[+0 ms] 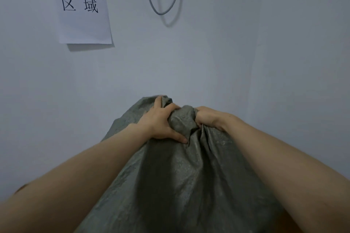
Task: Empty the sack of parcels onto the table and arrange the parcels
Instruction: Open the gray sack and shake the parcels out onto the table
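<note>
A: Where's the sack [180, 185]?
B: Held up in front of the wall [255, 47]. It hangs from both hands down past the bottom of the frame.
A: Grip?
B: Left hand [161, 121]: fingers [171, 108] curled over a bunched fold, thumb spread down the cloth. Right hand [210, 119]: dug into the same bunch, tips buried in fabric. Both clamp cloth only.
A: Why hold that end?
B: My read is that the gathered end is up so the open end points down and the load drops out. With the hands close together, the bunch can't slip. I can't confirm this because the lower end is out of frame.
A: Parcels? Worktop?
B: No parcels visible. There are brown slivers at the bottom corners, maybe the worktop, but I can't tell.
A: Obstructions?
B: Paper sign [83, 5] and grey cable loop [162, 14] on the wall, well apart from the sack.
</note>
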{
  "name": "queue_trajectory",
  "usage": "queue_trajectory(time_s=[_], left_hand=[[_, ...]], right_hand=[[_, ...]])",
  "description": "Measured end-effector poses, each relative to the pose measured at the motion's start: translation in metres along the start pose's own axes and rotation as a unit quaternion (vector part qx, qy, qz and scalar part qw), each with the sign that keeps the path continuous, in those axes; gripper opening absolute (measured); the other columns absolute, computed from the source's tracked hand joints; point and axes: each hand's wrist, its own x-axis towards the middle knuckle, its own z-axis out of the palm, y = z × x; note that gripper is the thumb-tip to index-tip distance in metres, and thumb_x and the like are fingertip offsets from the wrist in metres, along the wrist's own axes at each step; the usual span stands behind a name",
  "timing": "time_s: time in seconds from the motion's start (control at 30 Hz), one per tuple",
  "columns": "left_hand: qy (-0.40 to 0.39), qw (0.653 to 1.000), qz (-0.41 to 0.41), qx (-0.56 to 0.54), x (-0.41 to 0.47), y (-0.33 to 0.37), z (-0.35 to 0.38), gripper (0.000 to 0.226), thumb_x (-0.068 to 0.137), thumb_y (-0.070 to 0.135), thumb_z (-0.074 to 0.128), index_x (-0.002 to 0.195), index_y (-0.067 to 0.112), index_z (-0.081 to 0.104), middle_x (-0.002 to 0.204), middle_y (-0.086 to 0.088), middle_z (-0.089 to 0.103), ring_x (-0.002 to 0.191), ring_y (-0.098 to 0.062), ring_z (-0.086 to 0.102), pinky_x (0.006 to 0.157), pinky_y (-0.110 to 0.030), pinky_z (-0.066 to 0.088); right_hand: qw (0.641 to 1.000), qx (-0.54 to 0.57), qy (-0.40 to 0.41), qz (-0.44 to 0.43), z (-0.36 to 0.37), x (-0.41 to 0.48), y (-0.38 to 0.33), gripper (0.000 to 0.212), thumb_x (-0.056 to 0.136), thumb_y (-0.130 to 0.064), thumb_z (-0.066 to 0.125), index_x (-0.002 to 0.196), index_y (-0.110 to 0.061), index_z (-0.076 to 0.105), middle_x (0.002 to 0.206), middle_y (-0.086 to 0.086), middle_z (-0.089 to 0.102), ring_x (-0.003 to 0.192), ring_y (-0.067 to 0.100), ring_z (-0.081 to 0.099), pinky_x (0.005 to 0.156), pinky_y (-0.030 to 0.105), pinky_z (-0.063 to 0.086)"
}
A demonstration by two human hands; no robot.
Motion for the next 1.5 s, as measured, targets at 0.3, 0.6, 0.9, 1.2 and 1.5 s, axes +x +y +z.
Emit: queue_trajectory(time_s=[0.3, 0.6, 0.9, 1.2, 1.5], left_hand=[[0.038, 0.995, -0.053, -0.072, -0.001, 0.001, 0.027, 0.041, 0.062, 0.049, 0.082, 0.076, 0.019, 0.059, 0.08, -0.003, 0.064, 0.085, -0.024, 0.061, 0.069, -0.032, 0.044], [-0.051, 0.916, -0.212, -0.335, -0.005, -0.006, 0.006, 0.043, 0.064, 0.034, 0.083, 0.095, 0.009, 0.065, 0.089, -0.005, 0.068, 0.08, -0.021, 0.065, 0.072, -0.029, 0.052], [-0.196, 0.894, -0.225, -0.334, -0.028, -0.035, 0.007, 0.065, 0.074, 0.051, 0.071, 0.123, 0.011, 0.058, 0.113, -0.007, 0.068, 0.102, -0.024, 0.065, 0.095, -0.036, 0.049], [-0.325, 0.91, -0.241, 0.092, -0.097, -0.107, 0.009, 0.159, 0.016, 0.085, 0.067, 0.134, 0.051, -0.035, 0.151, -0.005, -0.036, 0.141, -0.036, -0.026, 0.115, -0.059, 0.007], [-0.194, 0.95, -0.244, 0.019, -0.107, -0.12, 0.053, 0.149, 0.041, 0.067, 0.081, 0.137, 0.05, -0.032, 0.152, -0.007, -0.033, 0.142, -0.037, -0.024, 0.115, -0.056, 0.007]], right_hand=[[0.99, -0.124, 0.045, -0.043, -0.003, -0.009, 0.015, 0.048, 0.079, -0.019, 0.065, 0.125, -0.021, 0.053, 0.125, 0.006, 0.054, 0.11, 0.021, 0.053, 0.091, 0.031, 0.044], [0.931, -0.349, 0.007, -0.106, 0.039, -0.038, 0.021, 0.141, 0.051, -0.067, 0.078, 0.14, -0.045, -0.029, 0.156, 0.004, -0.028, 0.144, 0.03, -0.02, 0.106, 0.071, -0.005], [0.978, -0.165, 0.034, -0.123, 0.082, -0.003, 0.043, 0.083, 0.069, -0.044, 0.079, 0.137, -0.023, 0.037, 0.128, 0.007, 0.058, 0.116, 0.029, 0.055, 0.092, 0.036, 0.046], [0.985, -0.156, 0.04, -0.066, 0.093, 0.016, 0.057, 0.085, 0.072, -0.042, 0.077, 0.142, -0.024, 0.032, 0.135, 0.008, 0.053, 0.121, 0.03, 0.051, 0.101, 0.039, 0.044], [0.931, -0.316, -0.181, 0.033, 0.108, -0.002, 0.043, 0.157, 0.05, -0.061, 0.083, 0.14, -0.01, -0.034, 0.157, 0.012, -0.019, 0.146, 0.03, -0.008, 0.12, 0.044, 0.011]])
